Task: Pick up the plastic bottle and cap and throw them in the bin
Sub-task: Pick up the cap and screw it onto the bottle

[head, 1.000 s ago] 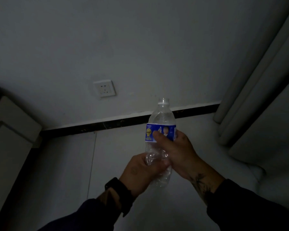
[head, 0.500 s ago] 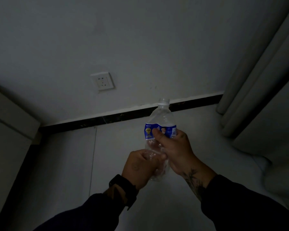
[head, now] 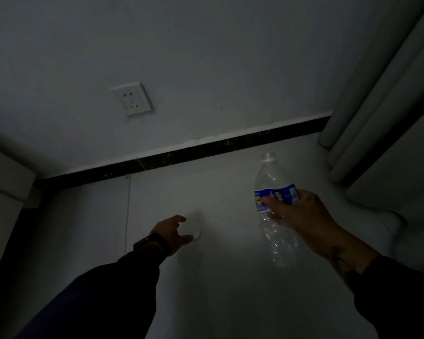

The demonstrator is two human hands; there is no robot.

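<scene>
A clear, empty plastic bottle [head: 271, 182] with a blue label and no cap is held upright at the right, my right hand [head: 301, 216] wrapped around its label. A small white cap [head: 196, 232] lies on the pale floor near the centre. My left hand [head: 173, 232] is low over the floor just left of the cap, fingers spread, thumb almost at the cap. Whether it touches the cap I cannot tell in the dim light. No bin is in view.
A white wall with a socket [head: 131, 99] and a dark skirting strip [head: 181, 152] faces me. Pale curtains [head: 377, 94] hang at the right. A light cabinet edge [head: 5, 182] stands at the left.
My left hand let go of the bottle's lower part and dropped to the floor beside the cap. My right hand carried the bottle to the right.
</scene>
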